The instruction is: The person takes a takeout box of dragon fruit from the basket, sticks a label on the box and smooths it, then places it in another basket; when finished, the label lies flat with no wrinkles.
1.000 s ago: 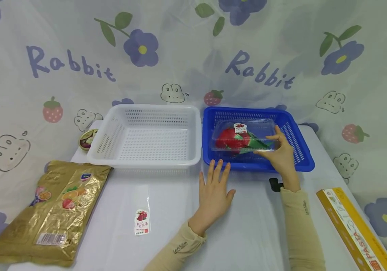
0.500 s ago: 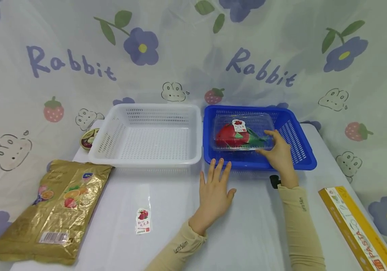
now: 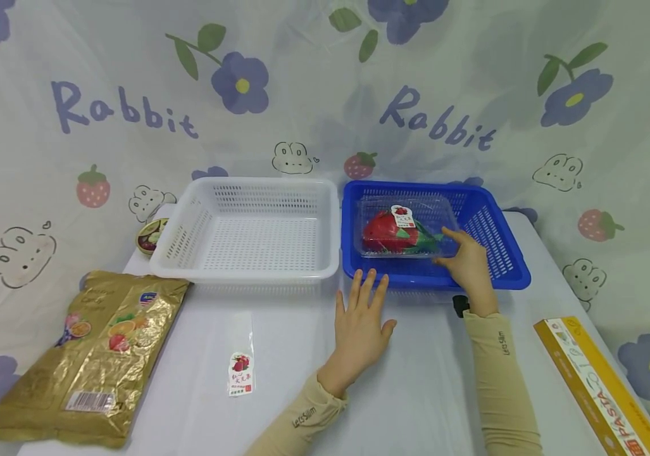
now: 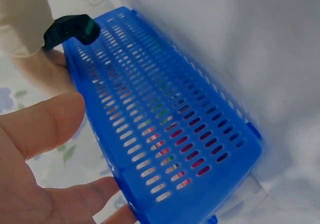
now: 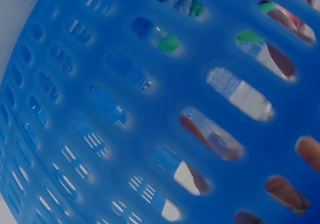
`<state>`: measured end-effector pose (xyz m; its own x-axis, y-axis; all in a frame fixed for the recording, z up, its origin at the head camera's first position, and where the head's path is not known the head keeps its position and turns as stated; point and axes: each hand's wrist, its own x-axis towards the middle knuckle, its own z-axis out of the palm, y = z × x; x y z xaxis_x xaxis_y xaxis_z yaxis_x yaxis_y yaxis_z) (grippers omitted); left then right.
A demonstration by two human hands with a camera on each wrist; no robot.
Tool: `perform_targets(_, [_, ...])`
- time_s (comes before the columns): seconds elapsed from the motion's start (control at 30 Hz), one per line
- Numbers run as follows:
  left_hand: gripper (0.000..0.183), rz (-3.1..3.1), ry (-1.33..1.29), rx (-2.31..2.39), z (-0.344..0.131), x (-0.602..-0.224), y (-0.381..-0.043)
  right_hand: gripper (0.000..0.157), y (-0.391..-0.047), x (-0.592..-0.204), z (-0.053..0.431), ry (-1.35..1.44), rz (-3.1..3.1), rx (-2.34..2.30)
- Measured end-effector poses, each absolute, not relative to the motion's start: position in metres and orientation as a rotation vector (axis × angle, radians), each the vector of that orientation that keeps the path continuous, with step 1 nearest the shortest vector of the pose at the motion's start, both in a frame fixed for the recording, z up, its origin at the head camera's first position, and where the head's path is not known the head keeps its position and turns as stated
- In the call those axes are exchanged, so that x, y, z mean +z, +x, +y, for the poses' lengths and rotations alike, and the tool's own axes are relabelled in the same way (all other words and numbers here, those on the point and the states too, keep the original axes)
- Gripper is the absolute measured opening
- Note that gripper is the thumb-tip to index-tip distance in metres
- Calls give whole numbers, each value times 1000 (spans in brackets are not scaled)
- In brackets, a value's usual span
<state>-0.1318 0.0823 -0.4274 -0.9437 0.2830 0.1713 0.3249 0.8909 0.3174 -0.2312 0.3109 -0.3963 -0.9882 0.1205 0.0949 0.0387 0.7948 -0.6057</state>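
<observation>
A clear plastic box (image 3: pixel 378 247) with a label, holding a red and green dragon fruit (image 3: pixel 378 233), sits inside the blue basket (image 3: pixel 416 279). My right hand (image 3: pixel 469 266) reaches over the basket's front rim and grips the box's right end, thumb at the front and fingers spread behind. My left hand (image 3: pixel 357 335) lies flat with spread fingers, fingertips at the front rim near the left corner. In the left wrist view, the left hand (image 4: pixel 35 169) touches the slotted basket wall (image 4: pixel 165 129). Blue slots fill the right wrist view, with the right fingers (image 5: pixel 287 194) partly showing through.
A white basket (image 3: pixel 245 274) stands left of the blue one. A gold bag (image 3: pixel 93 361) lies at the left, with a round tub (image 3: pixel 148 237) behind it. A labelled clear strip (image 3: pixel 240 373) is on the table. A pasta box (image 3: pixel 598 386) lies at the right.
The clear box has tipped from a tilt to a flatter position and shifted slightly left in the blue basket, my right hand moving with it. My left hand has stayed put.
</observation>
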Motion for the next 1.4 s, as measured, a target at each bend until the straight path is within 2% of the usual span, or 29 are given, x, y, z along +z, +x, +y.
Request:
perform_targets(0.67, [80, -2902, -491, -505, 78, -423, -125, 73, -225, -379, 308, -237, -3186, 828])
perform_targets(1.0, [76, -2887, -529, -571, 71, -416, -127, 87, -225, -377, 295, -184, -3267, 580])
perform_targets(1.2, [69, -2907, -556, -626, 67, -408, -128, 86, -223, -389, 293, -246, -3139, 653])
perform_targets(1.4, [65, -2964, -651, -737, 62, -401, -135, 77, -217, -395, 293, -212, -2956, 716])
